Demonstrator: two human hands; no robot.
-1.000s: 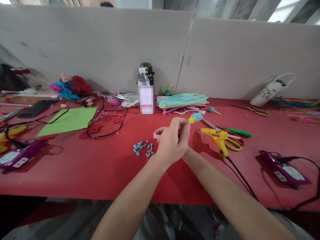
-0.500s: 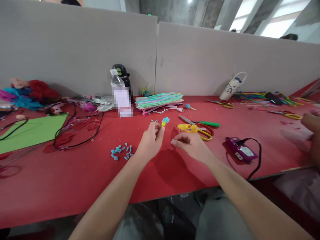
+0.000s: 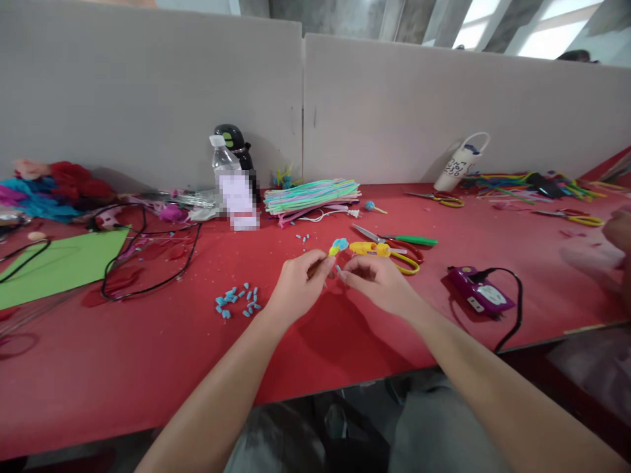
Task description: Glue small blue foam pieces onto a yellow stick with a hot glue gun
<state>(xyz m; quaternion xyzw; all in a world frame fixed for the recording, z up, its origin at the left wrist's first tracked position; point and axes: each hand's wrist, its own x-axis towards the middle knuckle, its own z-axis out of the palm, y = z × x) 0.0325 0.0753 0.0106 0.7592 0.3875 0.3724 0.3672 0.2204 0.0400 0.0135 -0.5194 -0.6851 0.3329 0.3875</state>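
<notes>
My left hand (image 3: pixel 304 284) is closed in a pinch on a small blue-and-yellow flower (image 3: pixel 340 245), its blue head pointing up and to the right. Just beside it, my right hand (image 3: pixel 378 281) pinches a tiny blue piece (image 3: pixel 338 268) between thumb and fingertips. The two hands nearly meet over the red table (image 3: pixel 192 368). Several short cut blue pieces (image 3: pixel 229 297) lie loose to the left of my left forearm. Beyond my right hand lies a yellow glue gun (image 3: pixel 367 248), beside scissors with red and yellow handles (image 3: pixel 409 264) and a green-handled tool (image 3: pixel 417 240).
Bundled pastel pipe cleaners (image 3: pixel 315 195) lie along the grey partition (image 3: pixel 197 79). A clear bottle (image 3: pixel 224 157) and a white tumbler (image 3: pixel 454 169) stand behind. A purple power box (image 3: pixel 480 293) with a black cable sits right. Green paper (image 3: pixel 64 263) lies left; another person's hand (image 3: pixel 618 230) is far right.
My left hand has moved right with the flower, and both hands have come closer together. The tiny blue piece in my right hand is now near the flower. The view has shifted slightly.
</notes>
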